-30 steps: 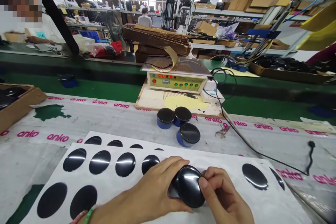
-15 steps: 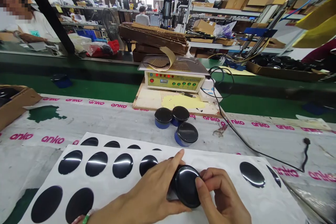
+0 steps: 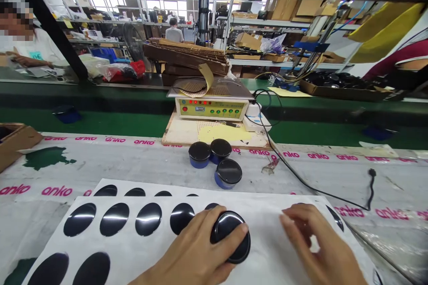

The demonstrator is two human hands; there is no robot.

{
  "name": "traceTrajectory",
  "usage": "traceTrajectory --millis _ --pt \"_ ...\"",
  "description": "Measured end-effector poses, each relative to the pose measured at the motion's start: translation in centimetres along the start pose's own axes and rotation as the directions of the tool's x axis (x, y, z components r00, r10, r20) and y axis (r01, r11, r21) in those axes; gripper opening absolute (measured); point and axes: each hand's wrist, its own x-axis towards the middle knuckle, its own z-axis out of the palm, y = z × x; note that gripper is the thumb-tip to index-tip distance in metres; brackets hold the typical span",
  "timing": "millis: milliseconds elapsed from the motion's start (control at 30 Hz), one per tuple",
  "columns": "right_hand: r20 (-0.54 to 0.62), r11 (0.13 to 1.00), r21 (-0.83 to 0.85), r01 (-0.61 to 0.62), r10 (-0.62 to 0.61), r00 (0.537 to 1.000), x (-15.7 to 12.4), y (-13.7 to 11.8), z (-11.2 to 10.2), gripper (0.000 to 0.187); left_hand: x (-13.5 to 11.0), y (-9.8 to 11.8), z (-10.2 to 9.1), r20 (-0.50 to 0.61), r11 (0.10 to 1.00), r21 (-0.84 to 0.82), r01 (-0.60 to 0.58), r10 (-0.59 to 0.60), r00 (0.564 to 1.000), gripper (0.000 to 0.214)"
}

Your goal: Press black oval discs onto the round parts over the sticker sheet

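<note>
My left hand [image 3: 197, 249] is closed around a round black disc-faced piece [image 3: 236, 240] with a glossy rim, its thumb lying across the face. Apart from it on the right, my right hand [image 3: 321, 245] hovers over the white sheet [image 3: 264, 218], fingers loosely bent and slightly blurred, with nothing visible in them. Glossy black round stickers [image 3: 149, 219] lie in rows on the sheet; my hands hide some of them. Just beyond stand three short round pieces with black tops and blue sides, the closest one [image 3: 228, 173] a little right of the others.
A control box [image 3: 210, 109] with lit buttons sits on a board [image 3: 174, 129] behind the round pieces. A black cable [image 3: 301, 182] runs across the covered table on the right. Cardboard box [image 3: 20, 142] at left. Beyond the green belt [image 3: 117, 120], a person [image 3: 43, 46] works at far left.
My right hand has left the black round piece and moved right. My left thumb has come onto the piece's face. The view has tilted up and shifted slightly right.
</note>
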Motion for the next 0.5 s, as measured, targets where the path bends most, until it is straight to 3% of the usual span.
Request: traceTrajectory --millis 67,167,233,267,367,433,500 --pt "0.092 0.975 -0.049 0.216 -0.211 0.973 0.4 4.0 -1.7 0.023 0.0 0.4 0.2 -0.063 0.991 -0.046 0.128 -0.131 0.989 0.077" --pt "0.228 0.918 -0.106 0.382 -0.351 0.908 1.0 8.3 -2.9 0.047 1.1 -1.9 -1.4 -0.220 0.932 -0.157 0.328 -0.356 0.908 0.046" --pt "0.311 0.874 -0.143 0.464 -0.405 0.860 1.5 9.7 -3.0 0.051 2.6 -6.0 -3.9 -0.337 0.896 -0.159 0.414 -0.444 0.830 0.037" --pt "0.336 0.850 -0.168 0.500 -0.427 0.840 1.7 10.0 -2.9 0.053 3.5 -8.6 -5.4 -0.363 0.890 -0.139 0.434 -0.453 0.814 0.039" --pt "0.325 0.749 -0.280 0.601 -0.515 0.793 2.0 10.5 -2.2 0.059 6.3 -17.1 -9.1 -0.444 0.846 -0.097 0.525 -0.509 0.738 0.046" --pt "0.293 0.671 -0.343 0.657 -0.588 0.754 1.8 11.0 -1.6 0.064 7.9 -21.7 -10.4 -0.470 0.809 -0.088 0.581 -0.548 0.692 0.044" --pt "0.271 0.649 -0.387 0.655 -0.599 0.754 1.3 11.8 -1.0 0.064 9.1 -24.4 -11.1 -0.500 0.788 -0.079 0.611 -0.562 0.659 0.041"
